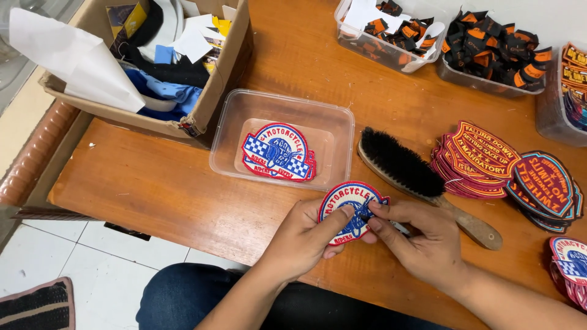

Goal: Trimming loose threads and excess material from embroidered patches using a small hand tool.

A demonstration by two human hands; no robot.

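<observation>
My left hand holds a round red, white and blue embroidered patch above the front of the wooden table, thumb across its face. My right hand pinches a small dark tool against the patch's right edge; the tool's tip sticks out beneath the fingers. What kind of tool it is cannot be made out. A clear plastic tray just beyond holds a few matching patches.
A black-bristled wooden brush lies right of the tray. Stacks of red and blue patches sit at the right. Clear tubs of black-orange labels stand at the back. A cardboard box of scraps is back left.
</observation>
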